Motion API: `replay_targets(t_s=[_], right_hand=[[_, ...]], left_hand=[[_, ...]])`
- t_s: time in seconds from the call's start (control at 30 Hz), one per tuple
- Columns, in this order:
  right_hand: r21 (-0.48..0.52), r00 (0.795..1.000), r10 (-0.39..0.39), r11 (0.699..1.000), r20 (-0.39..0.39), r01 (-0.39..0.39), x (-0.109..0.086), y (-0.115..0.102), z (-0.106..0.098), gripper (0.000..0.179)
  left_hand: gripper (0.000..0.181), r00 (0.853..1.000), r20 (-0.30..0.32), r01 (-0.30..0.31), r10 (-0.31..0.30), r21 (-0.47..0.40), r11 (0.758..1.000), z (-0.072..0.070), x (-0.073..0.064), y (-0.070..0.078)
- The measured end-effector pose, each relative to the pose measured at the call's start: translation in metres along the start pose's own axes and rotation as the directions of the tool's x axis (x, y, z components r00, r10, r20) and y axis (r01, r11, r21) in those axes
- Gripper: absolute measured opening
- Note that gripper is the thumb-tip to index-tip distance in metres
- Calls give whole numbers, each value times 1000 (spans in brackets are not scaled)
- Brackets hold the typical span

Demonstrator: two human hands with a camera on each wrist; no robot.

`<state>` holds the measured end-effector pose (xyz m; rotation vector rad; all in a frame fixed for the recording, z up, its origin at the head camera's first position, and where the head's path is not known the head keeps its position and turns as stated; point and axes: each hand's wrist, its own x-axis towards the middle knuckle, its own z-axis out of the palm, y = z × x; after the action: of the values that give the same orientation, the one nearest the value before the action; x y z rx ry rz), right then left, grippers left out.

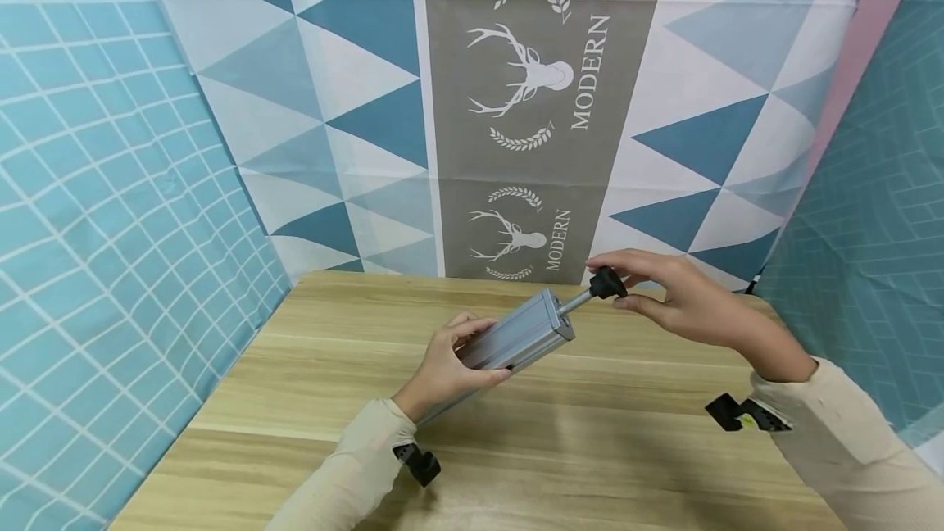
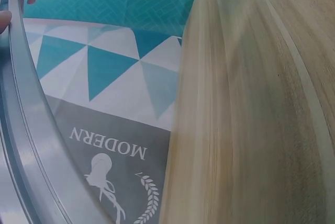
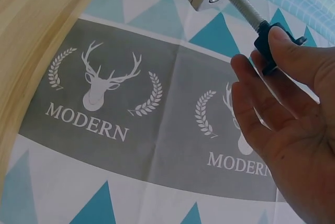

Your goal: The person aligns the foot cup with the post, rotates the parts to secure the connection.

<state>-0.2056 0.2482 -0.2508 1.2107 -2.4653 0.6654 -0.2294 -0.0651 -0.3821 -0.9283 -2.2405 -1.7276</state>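
Note:
A long silver metal profile (image 1: pixel 519 330) is held at a slant above the wooden table, its end plate facing up and right. My left hand (image 1: pixel 441 369) grips it around the sides, thumb on the near face. From the end plate sticks out a threaded rod (image 3: pixel 243 5) with a black knob (image 1: pixel 606 283) at its tip. My right hand (image 1: pixel 686 297) pinches this knob between thumb and fingers; the right wrist view shows the thumb lying on the knob (image 3: pixel 266 46). In the left wrist view the profile (image 2: pixel 31 145) runs along the left edge. Its lower end is partly hidden by my left arm.
Below both hands lies the wooden tabletop (image 1: pixel 590 449). A patterned cloth (image 1: pixel 354 105) with triangles and deer prints hangs behind it. Blue checked cloth (image 1: pixel 88 211) stands at the left, teal cloth (image 1: pixel 878 269) at the right.

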Motion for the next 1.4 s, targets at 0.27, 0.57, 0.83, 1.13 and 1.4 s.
replay_targets(t_s=[0.27, 0.57, 0.83, 1.13, 1.4], right_hand=[[-34, 999, -27, 999, -40, 26, 4, 0, 3, 65], [-51, 998, -37, 998, -45, 34, 5, -4, 3, 65], [4, 981, 196, 981, -4, -196, 2, -6, -1, 33], [-26, 950, 305, 952, 64, -304, 2, -9, -6, 22], [57, 995, 6, 998, 96, -11, -3, -1, -14, 67]], left_hand=[[61, 998, 42, 40, -40, 1, 999, -4, 1, -8], [59, 993, 113, 33, -33, 8, 999, -7, 1, -14], [60, 997, 77, 27, -27, 9, 1000, -3, 0, -16], [58, 996, 79, 45, -46, 6, 999, -1, 0, -16], [58, 997, 70, 33, -33, 0, 999, -2, 0, -17]])
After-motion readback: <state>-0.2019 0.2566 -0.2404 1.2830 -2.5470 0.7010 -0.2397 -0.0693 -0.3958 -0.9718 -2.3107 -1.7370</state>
